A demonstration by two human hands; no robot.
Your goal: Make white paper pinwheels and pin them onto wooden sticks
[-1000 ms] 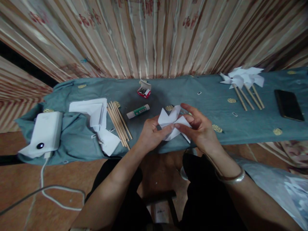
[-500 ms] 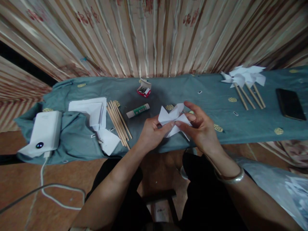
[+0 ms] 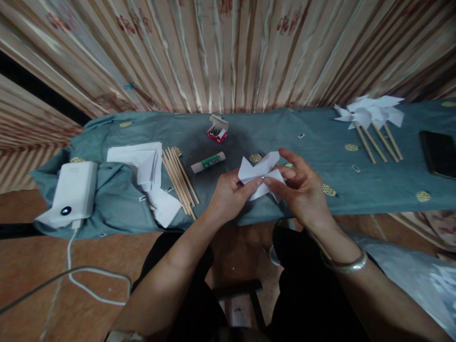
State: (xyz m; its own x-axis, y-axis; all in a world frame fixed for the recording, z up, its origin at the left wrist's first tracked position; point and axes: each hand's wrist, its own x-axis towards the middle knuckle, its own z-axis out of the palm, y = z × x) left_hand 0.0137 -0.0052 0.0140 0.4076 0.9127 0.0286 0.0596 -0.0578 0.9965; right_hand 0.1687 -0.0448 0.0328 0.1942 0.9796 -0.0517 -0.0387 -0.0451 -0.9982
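Observation:
Between my hands, over the front of the table, is a white paper pinwheel with folded blades. My left hand grips it from the left, thumb pressed near its centre. From the other side my right hand holds it, thumb also by the centre and fingers curled behind the paper. A tiny shiny spot shows between the two thumb tips. Left of my hands lie a green and white glue stick and several wooden sticks. An open red box of metal pins stands behind them.
White paper sheets lie left of the sticks, near a white power bank with a cable. At the right are several pinwheels on sticks and a black phone. A pleated curtain hangs behind the cloth-covered table.
The whole view has shifted slightly, so the table things appear a little further right. Both hands keep hold of the pinwheel, and a shiny spot now shows at its centre.

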